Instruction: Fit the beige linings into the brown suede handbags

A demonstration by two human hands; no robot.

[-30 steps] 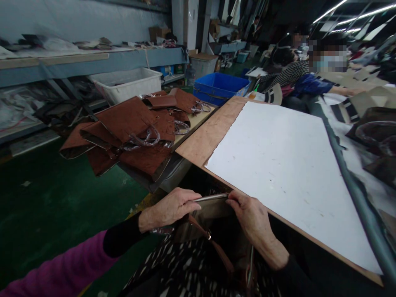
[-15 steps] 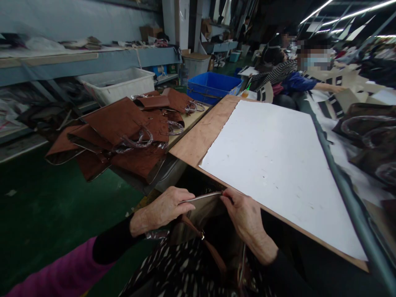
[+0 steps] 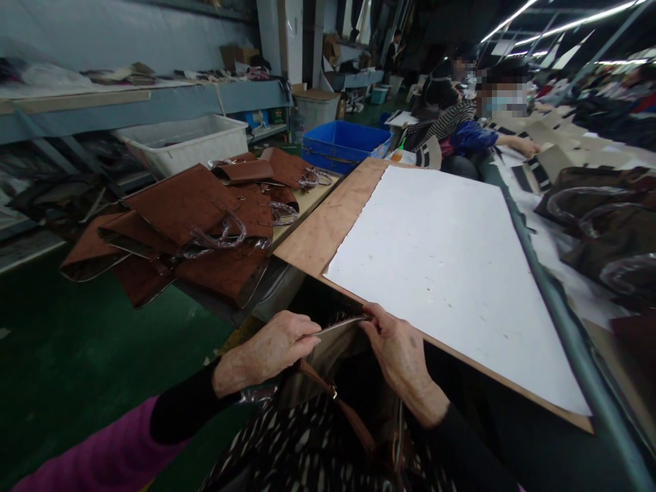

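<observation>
Both my hands grip the top edge of a dark handbag [image 3: 335, 348] that rests in my lap below the table's near edge. My left hand [image 3: 271, 348] pinches the rim from the left, fingers curled over it. My right hand [image 3: 397, 352] pinches the same rim from the right. A brown strap [image 3: 353, 417] with a metal fitting hangs from the bag over patterned fabric. What lies inside the bag is hidden.
A large white sheet [image 3: 451, 266] covers the brown work table [image 3: 328, 229] ahead. Several brown bags [image 3: 205, 225] are piled on a side table at left. A white bin [image 3: 184, 140] and a blue crate [image 3: 343, 143] stand behind. Other people sit at the far right; dark bags [image 3: 609, 225] lie there.
The view has drifted slightly right and nearer. My hands have kept their hold on the bag's rim and moved a little closer together.
</observation>
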